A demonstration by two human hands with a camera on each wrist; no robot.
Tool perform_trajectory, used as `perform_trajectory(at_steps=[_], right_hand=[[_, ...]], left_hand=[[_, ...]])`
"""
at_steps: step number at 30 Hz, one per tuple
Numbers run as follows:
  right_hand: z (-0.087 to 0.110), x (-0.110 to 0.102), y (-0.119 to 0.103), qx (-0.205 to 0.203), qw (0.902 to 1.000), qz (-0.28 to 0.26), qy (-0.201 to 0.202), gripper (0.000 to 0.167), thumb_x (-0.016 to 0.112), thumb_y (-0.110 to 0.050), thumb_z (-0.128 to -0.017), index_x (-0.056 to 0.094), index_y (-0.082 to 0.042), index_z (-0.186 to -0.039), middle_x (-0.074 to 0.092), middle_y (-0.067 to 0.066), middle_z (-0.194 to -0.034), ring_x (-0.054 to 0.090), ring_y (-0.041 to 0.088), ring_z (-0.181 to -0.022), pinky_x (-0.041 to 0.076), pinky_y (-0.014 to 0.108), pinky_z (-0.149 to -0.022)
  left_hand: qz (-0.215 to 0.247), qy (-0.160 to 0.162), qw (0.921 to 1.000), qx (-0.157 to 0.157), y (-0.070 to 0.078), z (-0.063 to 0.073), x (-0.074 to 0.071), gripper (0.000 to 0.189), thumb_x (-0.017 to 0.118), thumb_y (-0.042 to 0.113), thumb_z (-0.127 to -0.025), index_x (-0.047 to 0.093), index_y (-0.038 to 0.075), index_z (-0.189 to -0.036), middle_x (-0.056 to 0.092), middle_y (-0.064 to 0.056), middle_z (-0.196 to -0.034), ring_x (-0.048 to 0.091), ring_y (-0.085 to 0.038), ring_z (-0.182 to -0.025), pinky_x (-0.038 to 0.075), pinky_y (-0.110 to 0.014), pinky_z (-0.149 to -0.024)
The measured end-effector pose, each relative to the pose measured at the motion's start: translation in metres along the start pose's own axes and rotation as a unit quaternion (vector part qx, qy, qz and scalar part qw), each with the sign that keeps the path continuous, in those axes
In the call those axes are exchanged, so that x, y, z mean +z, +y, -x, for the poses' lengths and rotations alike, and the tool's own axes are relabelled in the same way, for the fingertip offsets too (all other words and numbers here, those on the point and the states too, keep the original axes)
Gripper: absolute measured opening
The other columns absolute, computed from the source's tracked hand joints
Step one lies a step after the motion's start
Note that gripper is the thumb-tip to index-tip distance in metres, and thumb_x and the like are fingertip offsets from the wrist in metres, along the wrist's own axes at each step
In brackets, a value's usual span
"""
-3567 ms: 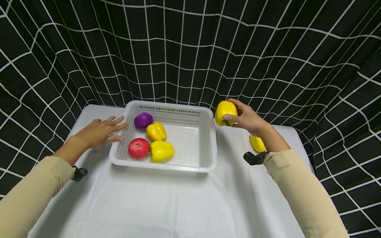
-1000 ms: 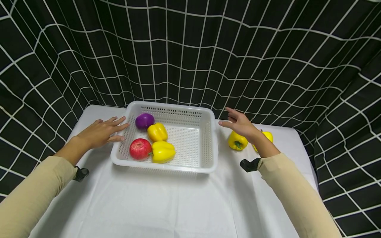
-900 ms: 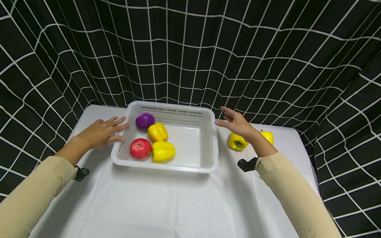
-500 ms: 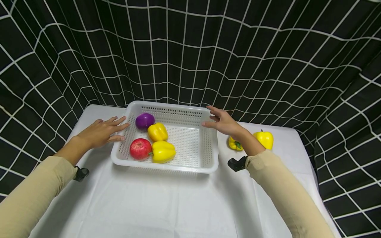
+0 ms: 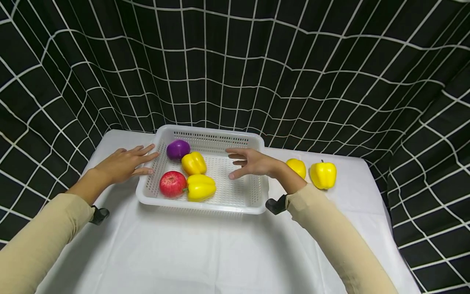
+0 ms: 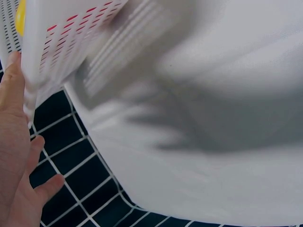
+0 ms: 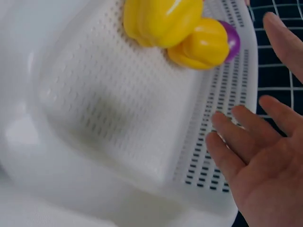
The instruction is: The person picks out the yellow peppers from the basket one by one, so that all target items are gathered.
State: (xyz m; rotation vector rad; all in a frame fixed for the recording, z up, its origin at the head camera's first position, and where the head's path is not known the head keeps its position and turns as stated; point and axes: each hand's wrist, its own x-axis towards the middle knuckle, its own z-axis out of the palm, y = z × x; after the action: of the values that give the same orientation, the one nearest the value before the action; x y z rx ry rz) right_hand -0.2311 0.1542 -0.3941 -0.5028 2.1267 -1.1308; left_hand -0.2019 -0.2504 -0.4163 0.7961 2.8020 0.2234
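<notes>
A white perforated plastic basket (image 5: 198, 207) stands on the table. In its left half lie a purple round item (image 5: 178, 150), a red apple-like fruit (image 5: 172, 184) and two yellow bell peppers (image 5: 201, 188), (image 7: 163, 21). My left hand (image 5: 123, 165), fingers spread, is at the basket's left rim and holds nothing. Over the basket's right half hovers my right hand (image 5: 253, 163), fingers extended and thumb apart, with nothing in it. The right wrist view shows that palm beside the slotted wall.
Right of the basket, two more yellow bell peppers (image 5: 323, 174) sit on the white cloth (image 5: 183, 253); my right forearm partly covers the nearer one (image 5: 296, 167). A black curtain with a white grid (image 5: 235, 61) hangs behind and at both sides.
Earlier my right hand held a yellow bell pepper, then left it on the cloth right of the basket. It has since moved left, over the basket. The left hand has stayed put.
</notes>
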Motion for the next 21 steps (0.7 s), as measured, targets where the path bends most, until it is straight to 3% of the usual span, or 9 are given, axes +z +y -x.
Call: perform_trajectory(at_steps=[6,21], right_hand=[[-0.010,0.015,-0.003,0.018,0.9988,-0.006,-0.044,0.089,0.081,-0.014,-0.084,0.029,-0.011,-0.157,0.032,0.016,-0.160,0.037,0.036,-0.143,0.038,0.043,-0.113],[-0.037,0.042,-0.015,0.021,0.9953,0.022,-0.092,0.083,0.077,-0.013,-0.087,0.030,-0.006,-0.156,0.031,0.014,-0.160,0.036,0.037,-0.143,0.037,0.041,-0.114]], left_hand=[[-0.002,0.003,1.0000,0.004,0.001,0.001,-0.001,0.066,0.058,0.045,-0.098,0.039,0.015,-0.153,0.027,-0.016,-0.161,0.029,-0.047,-0.143,0.030,-0.071,-0.107],[-0.004,0.002,1.0000,0.006,-0.002,0.001,0.001,0.065,0.058,0.044,-0.099,0.038,0.015,-0.154,0.026,-0.016,-0.162,0.028,-0.047,-0.144,0.030,-0.070,-0.107]])
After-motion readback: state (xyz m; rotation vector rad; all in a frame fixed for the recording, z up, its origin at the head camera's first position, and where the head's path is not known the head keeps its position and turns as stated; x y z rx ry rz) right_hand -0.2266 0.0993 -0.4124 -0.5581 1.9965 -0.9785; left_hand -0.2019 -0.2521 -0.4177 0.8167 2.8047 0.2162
